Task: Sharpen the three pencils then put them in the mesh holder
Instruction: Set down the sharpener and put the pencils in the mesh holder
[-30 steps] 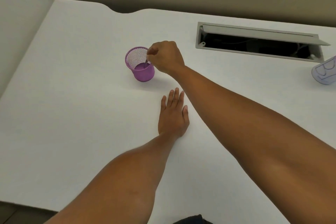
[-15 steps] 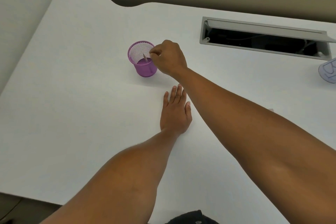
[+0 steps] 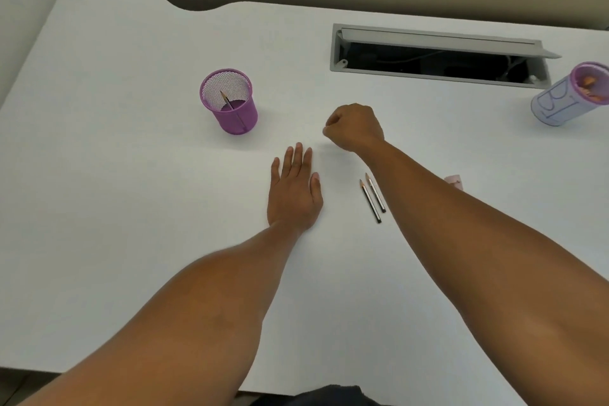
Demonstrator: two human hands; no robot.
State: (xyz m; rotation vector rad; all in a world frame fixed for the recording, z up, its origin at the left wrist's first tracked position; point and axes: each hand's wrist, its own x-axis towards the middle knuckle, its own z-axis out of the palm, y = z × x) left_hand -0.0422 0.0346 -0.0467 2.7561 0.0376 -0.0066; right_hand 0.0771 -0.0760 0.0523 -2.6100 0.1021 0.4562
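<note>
Right hand (image 3: pixel 354 128) has left the holder (image 3: pixel 229 101), fingers curled, empty; 1 pencil (image 3: pixel 227 100) in, 2 pencils (image 3: pixel 373 199) remain; left hand (image 3: pixel 293 194) flat on desk (image 3: pixel 115 175)

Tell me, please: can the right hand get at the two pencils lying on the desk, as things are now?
Probably yes. The right hand is curled and holds nothing, and the two pencils lie bare on the desk just beside its forearm. Nothing covers them; the left hand rests flat, apart from them.
</note>
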